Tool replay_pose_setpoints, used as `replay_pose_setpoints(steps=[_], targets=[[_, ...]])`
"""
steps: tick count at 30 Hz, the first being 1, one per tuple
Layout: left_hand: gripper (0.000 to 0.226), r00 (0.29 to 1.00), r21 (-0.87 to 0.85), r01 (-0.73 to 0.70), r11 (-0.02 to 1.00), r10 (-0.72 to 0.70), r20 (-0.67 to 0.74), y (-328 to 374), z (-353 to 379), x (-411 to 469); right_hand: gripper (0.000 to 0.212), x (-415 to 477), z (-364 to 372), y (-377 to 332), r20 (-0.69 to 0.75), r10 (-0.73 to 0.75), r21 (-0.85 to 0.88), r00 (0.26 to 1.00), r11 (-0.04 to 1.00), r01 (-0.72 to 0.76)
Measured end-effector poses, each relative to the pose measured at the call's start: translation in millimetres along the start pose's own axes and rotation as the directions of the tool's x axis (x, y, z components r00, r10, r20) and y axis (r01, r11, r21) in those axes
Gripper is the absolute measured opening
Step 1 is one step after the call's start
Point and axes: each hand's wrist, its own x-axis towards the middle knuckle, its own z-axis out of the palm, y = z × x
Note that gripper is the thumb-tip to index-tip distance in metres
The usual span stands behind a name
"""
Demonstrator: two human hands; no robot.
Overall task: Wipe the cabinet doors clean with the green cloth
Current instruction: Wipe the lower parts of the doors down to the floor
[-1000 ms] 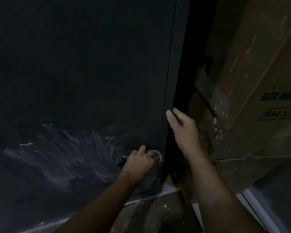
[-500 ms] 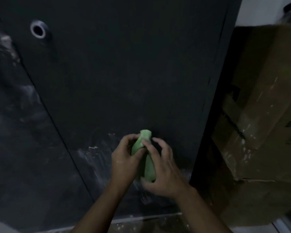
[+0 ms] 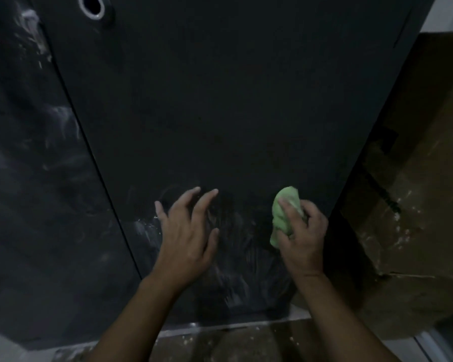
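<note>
Two dark cabinet doors, one green cloth (image 3: 283, 216), one cardboard box (image 3: 416, 205). Right hand (image 3: 302, 237) is gripping the bunched cloth low on the right door (image 3: 233, 100), fingers curled round it. Left hand (image 3: 187, 239) is spreading its fingers, holding nothing; can't tell if it's touching the door. Smeared left door (image 3: 32, 178) is running off frame and is too dim to make out.

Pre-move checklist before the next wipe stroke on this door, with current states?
1. Grip on the green cloth: ok, bunched in the right hand.
2. Cloth touching the cabinet door: cannot tell.
3. left hand out of the stroke path: not ok, open and spread over the streaked patch.
4. Door clean: not ok, white streaks low down.
5. neighbouring door clean: not ok, smeared.
</note>
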Motion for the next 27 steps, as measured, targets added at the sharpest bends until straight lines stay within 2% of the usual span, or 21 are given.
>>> replay_pose_setpoints(steps=[2, 5, 10, 14, 16, 18, 20, 22, 25, 27], targets=[[0.068, 1.0, 0.007, -0.003, 1.0, 0.002, 0.005, -12, -3, 1, 0.06, -12, 14, 2, 0.073, -0.11, -0.034, 0.991, 0.993, 0.113], [0.067, 1.0, 0.007, -0.02, 1.0, 0.02, 0.014, -20, -3, -3, 0.045, -27, 37, 0, 0.107, -0.232, -0.013, 0.967, 0.972, 0.235], [0.062, 0.999, 0.028, -0.011, 1.0, 0.01, 0.045, -26, -1, -9, 0.029, -33, 49, -4, 0.073, -0.34, 0.108, 0.938, 0.937, 0.331], [0.059, 0.999, 0.026, 0.019, 0.999, -0.02, 0.038, -27, -2, -9, 0.026, -41, 51, 0, 0.199, -0.452, 0.207, 0.869, 0.887, 0.414], [0.059, 0.999, 0.018, 0.043, 0.999, -0.043, 0.005, -30, -5, -11, 0.03, -40, 46, 0, 0.221, -0.441, 0.217, 0.87, 0.892, 0.397], [0.059, 0.996, 0.007, 0.074, 0.997, -0.074, -0.052, -33, -11, -12, 0.035, -29, 34, -2, 0.162, -0.394, 0.217, 0.905, 0.909, 0.357], [0.057, 0.99, -0.009, 0.096, 0.995, -0.097, -0.104, -38, -20, -12, 0.049, -8, 22, -6, 0.075, -0.25, 0.242, 0.965, 0.944, 0.225], [0.057, 0.986, -0.015, 0.106, 0.994, -0.107, -0.127, -45, -29, -13, 0.059, 12, 16, -13, 0.009, -0.082, 0.344, 0.997, 0.936, 0.074], [0.059, 0.983, -0.03, 0.129, 0.991, -0.132, -0.129, -57, -38, -18, 0.056, 13, 26, -26, -0.07, -0.059, 0.418, 0.996, 0.905, 0.083], [0.058, 0.983, -0.026, 0.137, 0.99, -0.139, -0.122, -63, -41, -24, 0.05, 7, 40, -34, -0.152, 0.011, 0.396, 0.988, 0.917, 0.051]])
